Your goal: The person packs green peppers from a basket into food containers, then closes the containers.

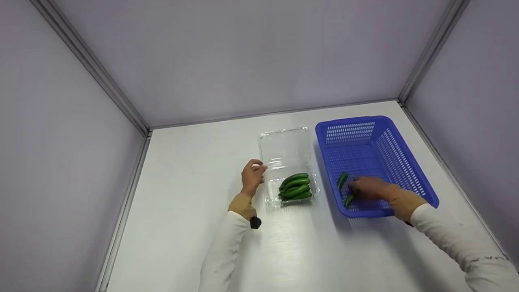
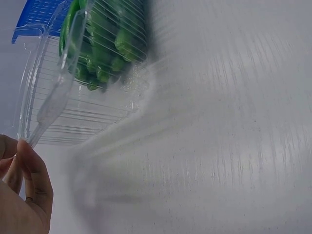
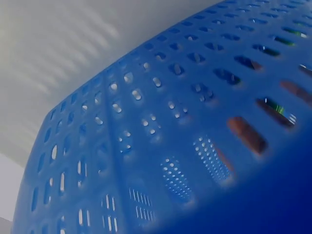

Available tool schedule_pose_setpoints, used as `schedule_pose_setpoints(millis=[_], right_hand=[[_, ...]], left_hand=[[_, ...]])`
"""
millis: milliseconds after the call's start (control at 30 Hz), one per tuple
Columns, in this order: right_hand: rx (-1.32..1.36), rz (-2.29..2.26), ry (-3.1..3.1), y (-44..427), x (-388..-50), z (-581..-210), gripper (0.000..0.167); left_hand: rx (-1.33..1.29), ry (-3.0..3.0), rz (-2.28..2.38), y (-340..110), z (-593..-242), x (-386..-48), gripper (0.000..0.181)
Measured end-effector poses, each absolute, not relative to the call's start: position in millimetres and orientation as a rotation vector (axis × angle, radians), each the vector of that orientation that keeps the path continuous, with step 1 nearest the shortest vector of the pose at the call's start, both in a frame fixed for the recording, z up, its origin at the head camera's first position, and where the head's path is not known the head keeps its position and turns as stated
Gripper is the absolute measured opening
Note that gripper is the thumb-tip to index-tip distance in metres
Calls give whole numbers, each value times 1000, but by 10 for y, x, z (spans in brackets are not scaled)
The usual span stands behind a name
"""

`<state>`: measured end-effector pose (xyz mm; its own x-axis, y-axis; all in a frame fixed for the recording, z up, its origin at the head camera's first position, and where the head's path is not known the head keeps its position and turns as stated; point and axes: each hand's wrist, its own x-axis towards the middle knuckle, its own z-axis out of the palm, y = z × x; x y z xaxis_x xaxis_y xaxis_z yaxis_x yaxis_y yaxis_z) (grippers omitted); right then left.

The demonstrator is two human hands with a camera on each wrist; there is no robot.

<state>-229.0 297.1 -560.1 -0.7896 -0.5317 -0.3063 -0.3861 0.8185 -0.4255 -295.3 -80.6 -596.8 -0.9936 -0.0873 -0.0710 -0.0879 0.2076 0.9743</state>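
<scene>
In the head view my left hand [image 1: 253,177] is at the left edge of a clear plastic clamshell box [image 1: 273,190] with its lid up. The left wrist view shows the thumb and a finger of that hand pinching the box's rim [image 2: 30,134]. Several long green peppers [image 1: 298,187] lie side by side in the box. My right hand [image 1: 371,188] reaches down inside a blue basket [image 1: 417,178], blurred. One green pepper [image 1: 342,179] lies beside its fingers, and another green pepper [image 1: 349,199] touches or sits under them. The basket wall hides most of this hand in the right wrist view.
The basket stands just right of the box on a white table [image 1: 182,211]. Grey panels enclose the table, with a back wall [image 1: 251,61] behind it and side walls left and right. The basket's slotted wall [image 3: 146,112] fills much of the right wrist view.
</scene>
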Motion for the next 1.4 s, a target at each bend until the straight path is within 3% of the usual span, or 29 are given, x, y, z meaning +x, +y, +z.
schedule_pose_setpoints(millis=[100,433,867,1400], right_hand=[[-960,-289,2661,3020,-2300,-5586,15],[-1004,-349,2726,3025,-2308,-5447,21],[-1026,-486,2757,2976,-2319,-5322,24],[-920,-566,2796,2819,-2414,-5089,21]], left_hand=[[-170,2438,1978,-811,-5979,-2961,15],[-170,2417,1969,-820,-6004,-2978,25],[-176,2426,1989,-809,-5974,-2979,15],[-168,2405,1983,-830,-5992,-2970,21]])
